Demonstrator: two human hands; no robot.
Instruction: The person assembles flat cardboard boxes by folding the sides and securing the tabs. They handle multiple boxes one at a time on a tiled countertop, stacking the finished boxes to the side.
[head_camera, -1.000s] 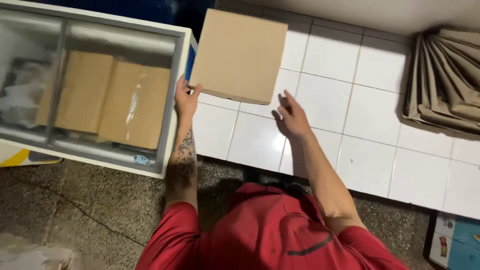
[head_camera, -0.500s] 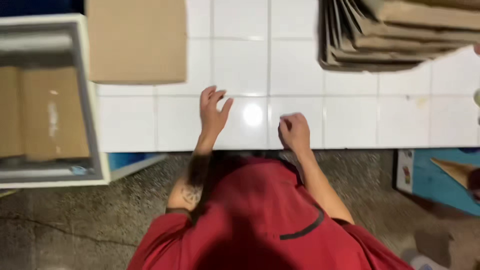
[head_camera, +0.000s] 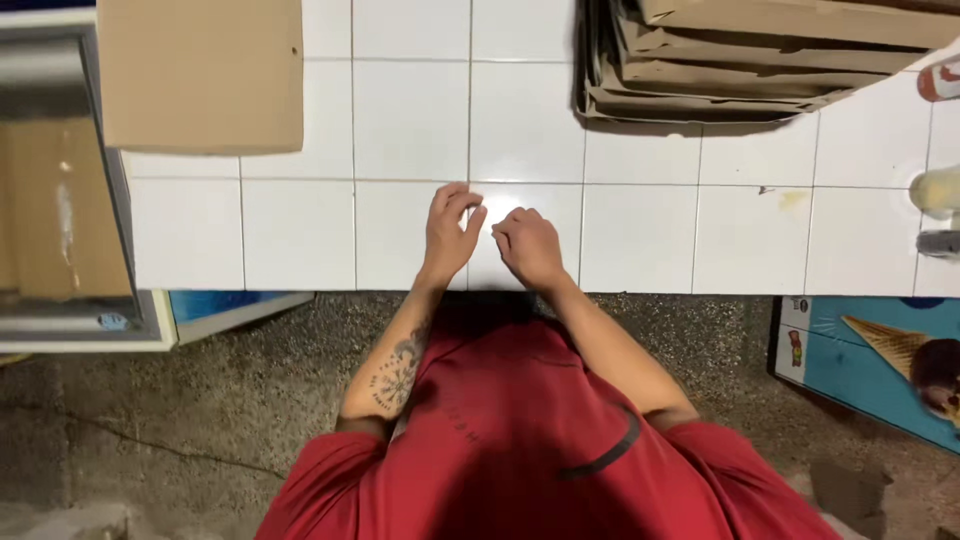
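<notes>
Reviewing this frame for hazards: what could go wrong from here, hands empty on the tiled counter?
1. The flat brown cardboard box overhangs the white tiled counter edge above the freezer; it might slide off.
2. The stack of flattened cardboard looks uneven and may slump.
3. Left hand and right hand sit together, far from both.

Two hands – left hand (head_camera: 450, 232), right hand (head_camera: 527, 246) – one cardboard box (head_camera: 200, 72), one stack of flattened cartons (head_camera: 740, 65)

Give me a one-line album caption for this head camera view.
Left hand and right hand rest empty on a white tiled counter, between a cardboard box and flattened cardboard.
</notes>
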